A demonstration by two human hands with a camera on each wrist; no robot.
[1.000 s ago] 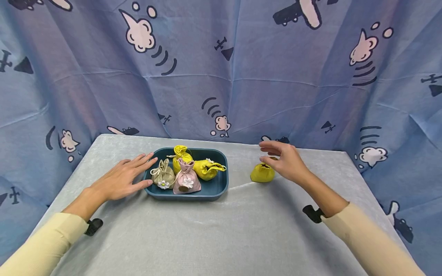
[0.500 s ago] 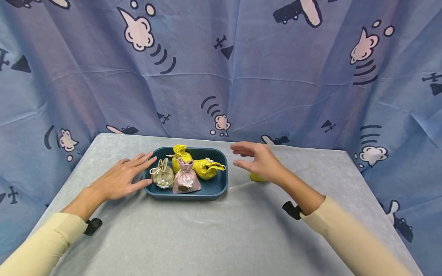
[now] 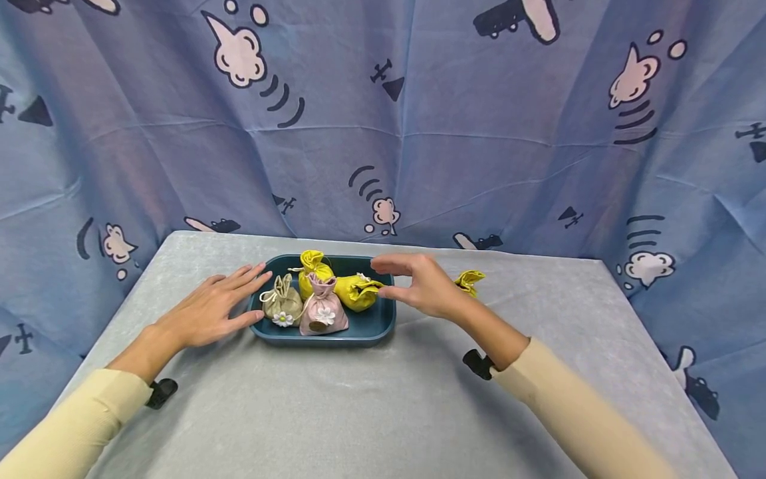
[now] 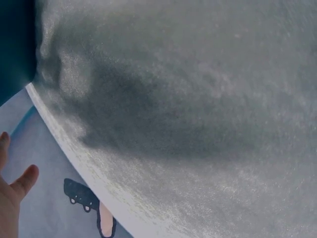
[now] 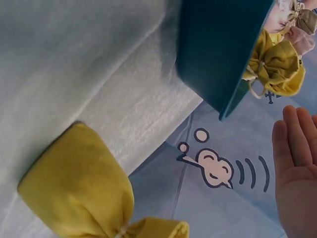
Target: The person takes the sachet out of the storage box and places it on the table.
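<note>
The blue-green tray (image 3: pixel 320 341) holds a beige drawstring pouch (image 3: pixel 282 303), a pink pouch (image 3: pixel 326 319) with a white flower, a yellow pouch (image 3: pixel 314 265) at the back and another yellow pouch (image 3: pixel 356 296) lying on its side. My left hand (image 3: pixel 209 313) spreads straight fingers at the tray's left rim. Over the right rim, my right hand (image 3: pixel 425 286) reaches with thumb and fingers parted, fingertips right by the lying pouch's mouth, nothing between them. One more yellow pouch (image 5: pixel 79 183) stands on the table, partly hidden behind the right wrist in the head view.
A grey cloth (image 3: pixel 335 412) covers the table. Behind and at both sides hangs a blue curtain (image 3: pixel 479 166) printed with planes and clouds. The table's back edge runs just beyond the tray. Each wrist wears a small black camera (image 3: pixel 479 364).
My right hand has moved left from above the lone yellow pouch to the tray's right end. That pouch has stayed on the table. The left hand has stayed in place.
</note>
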